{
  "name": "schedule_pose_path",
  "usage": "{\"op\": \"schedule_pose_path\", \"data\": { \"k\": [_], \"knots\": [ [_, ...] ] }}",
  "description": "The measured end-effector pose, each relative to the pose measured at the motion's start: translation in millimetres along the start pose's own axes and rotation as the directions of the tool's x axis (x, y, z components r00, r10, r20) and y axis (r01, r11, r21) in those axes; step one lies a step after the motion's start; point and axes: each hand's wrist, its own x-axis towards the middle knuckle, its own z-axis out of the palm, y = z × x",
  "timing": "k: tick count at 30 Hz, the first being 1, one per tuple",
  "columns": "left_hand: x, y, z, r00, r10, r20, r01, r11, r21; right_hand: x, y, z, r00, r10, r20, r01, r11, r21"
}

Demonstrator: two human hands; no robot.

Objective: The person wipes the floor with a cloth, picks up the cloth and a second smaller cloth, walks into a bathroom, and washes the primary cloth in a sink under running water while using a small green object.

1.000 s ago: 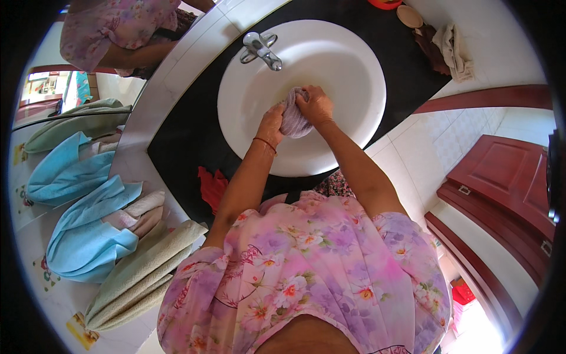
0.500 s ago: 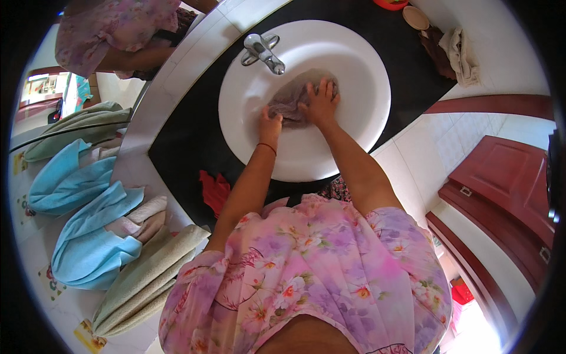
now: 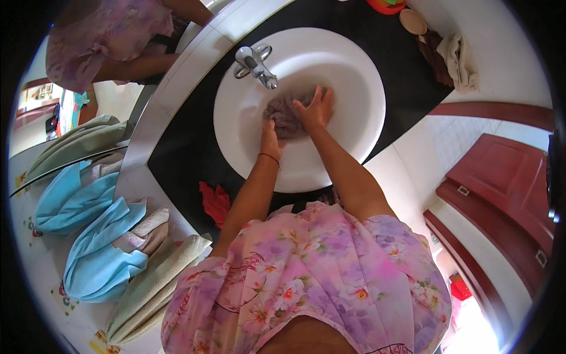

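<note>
A wet, crumpled greyish-purple cloth (image 3: 287,116) lies bunched in the basin of a white oval sink (image 3: 372,112). My left hand (image 3: 270,140) holds the cloth's near left edge, its fingertips partly hidden by the folds and the hand itself. At the cloth's right side is my right hand (image 3: 319,112), its thumb on top of the folds and its fingers round the far right side, gripping it. Cloudy water seems to surround the cloth. Just beyond it, a chrome tap (image 3: 256,66) reaches over the basin from the far left.
Black counter (image 3: 413,76) surrounds the sink. A red cloth (image 3: 214,202) lies by my left forearm. Blue towels (image 3: 100,259) and a beige towel (image 3: 156,289) hang at the left near a mirror. A brown cloth (image 3: 435,56) and a red bowl (image 3: 386,6) sit far right.
The cloth has been gathered into a more compact bunch. My right hand has turned and closed in on its right side, while my left hand stays at its near left edge. The view has shifted slightly.
</note>
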Motion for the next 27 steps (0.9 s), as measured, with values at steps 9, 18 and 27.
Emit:
{"op": "schedule_pose_path", "data": {
  "k": [9, 18, 27],
  "knots": [
    [-46, 58, 32, 0.840, -0.088, 0.536, 0.342, 0.852, -0.397, -35, -40, -8, 0.705, -0.510, 0.492, 0.115, 0.767, 0.631],
    [-49, 56, 33, 0.650, 0.549, 0.526, -0.759, 0.433, 0.486, -37, -85, -70, 0.668, -0.629, 0.398, 0.586, 0.774, 0.240],
    [-39, 64, 39, 0.688, 0.544, 0.480, -0.726, 0.528, 0.441, 5, -69, -61, 0.909, -0.329, 0.256, 0.192, 0.876, 0.442]
  ]
}}
